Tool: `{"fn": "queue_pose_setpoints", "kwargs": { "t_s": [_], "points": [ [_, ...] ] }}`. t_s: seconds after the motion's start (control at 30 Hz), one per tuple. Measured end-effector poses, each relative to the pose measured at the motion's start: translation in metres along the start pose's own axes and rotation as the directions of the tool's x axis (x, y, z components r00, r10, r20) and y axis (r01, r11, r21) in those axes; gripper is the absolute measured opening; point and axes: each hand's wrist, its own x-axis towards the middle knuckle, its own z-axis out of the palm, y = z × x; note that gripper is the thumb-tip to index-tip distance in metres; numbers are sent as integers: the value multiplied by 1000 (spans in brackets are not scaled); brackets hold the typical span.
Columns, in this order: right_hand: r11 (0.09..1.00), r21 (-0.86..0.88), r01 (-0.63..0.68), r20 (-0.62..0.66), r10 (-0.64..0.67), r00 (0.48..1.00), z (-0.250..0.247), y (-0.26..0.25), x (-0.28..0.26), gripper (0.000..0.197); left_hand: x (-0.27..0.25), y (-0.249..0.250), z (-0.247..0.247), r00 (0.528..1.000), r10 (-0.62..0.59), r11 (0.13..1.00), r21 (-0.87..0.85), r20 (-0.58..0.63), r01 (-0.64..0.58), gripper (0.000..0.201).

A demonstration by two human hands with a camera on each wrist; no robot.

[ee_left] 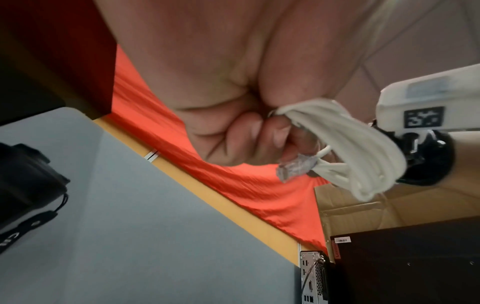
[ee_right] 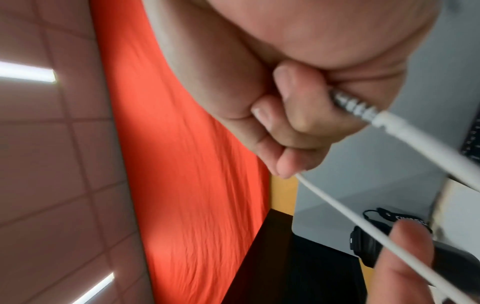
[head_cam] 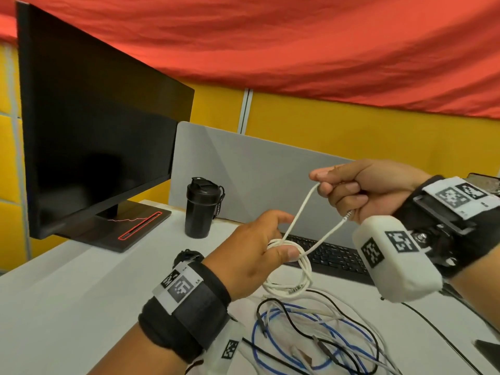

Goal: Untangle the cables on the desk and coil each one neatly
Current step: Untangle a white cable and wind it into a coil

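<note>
My left hand (head_cam: 270,247) grips a small coil of white cable (head_cam: 293,274) in the air over the desk; the left wrist view shows the same coil (ee_left: 345,150) with a metal plug end beside my curled fingers (ee_left: 249,131). My right hand (head_cam: 343,185), higher and to the right, holds the free end of that white cable (head_cam: 305,204), which makes a short loop back down to the coil. In the right wrist view the cable (ee_right: 337,209) and its ribbed plug collar (ee_right: 353,107) sit in my curled fingers (ee_right: 293,96). Below lies a tangle of blue, black and white cables (head_cam: 311,336).
A black monitor (head_cam: 94,125) stands at the left on the white desk (head_cam: 67,307). A black shaker bottle (head_cam: 200,209) is behind my left hand, a black keyboard (head_cam: 332,255) under the hands. A grey divider panel (head_cam: 243,163) backs the desk.
</note>
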Motion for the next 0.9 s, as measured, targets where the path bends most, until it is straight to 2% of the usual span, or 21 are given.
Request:
{"fn": "queue_pose_setpoints", "kwargs": {
  "t_s": [0.07,0.13,0.2,0.23,0.27,0.33,0.37,0.43,0.5,0.53,0.6,0.63,0.7,0.8,0.9],
  "points": [
    [999,-22,-33,-25,33,999,-10,6,9,14,-2,8,-2,998,43,999,-11,41,-43,50],
    [984,-177,-1,-50,-8,999,-18,19,17,13,-5,16,-2,993,102,991,-94,64,-96,57],
    [946,-318,58,1,-61,998,-22,39,23,14,-9,25,0,986,144,967,-222,85,-122,60],
    [932,-358,60,49,-46,998,-20,51,24,11,-9,27,1,983,158,949,-290,89,-126,57],
    [927,-372,50,109,-10,994,-19,60,25,7,-9,29,1,983,165,926,-355,85,-125,53],
    [950,-312,-2,167,57,984,-22,70,28,29,-9,29,-2,985,153,868,-488,75,-98,41],
    [969,-245,-26,151,64,986,-25,68,28,30,-9,28,-4,988,144,856,-508,52,-98,37],
    [983,-180,-28,71,42,997,-31,60,25,19,-7,24,-7,993,114,882,-457,-31,-115,31],
    [955,-297,14,43,-1,999,-29,57,17,8,-5,19,-5,992,58,872,-478,-111,-104,27],
    [925,-376,47,64,-24,998,-24,61,13,2,-3,16,-3,987,21,858,-504,-159,-99,23],
    [866,-488,111,156,-38,987,-14,76,7,17,-1,11,-3,958,-60,869,-486,-280,-88,13],
    [839,-521,154,223,-40,974,-7,84,3,22,0,8,-3,938,-85,897,-436,-337,-75,12],
    [790,-566,236,317,-55,947,5,94,-4,21,0,3,-4,917,-75,963,-269,-393,-36,11],
    [636,-714,294,306,-95,947,13,98,-11,17,0,-2,-3,916,-87,989,-144,-391,32,13],
    [402,-880,254,232,-103,967,14,96,-14,25,2,-10,-3,898,-121,991,-102,-422,86,13]
  ]
}}
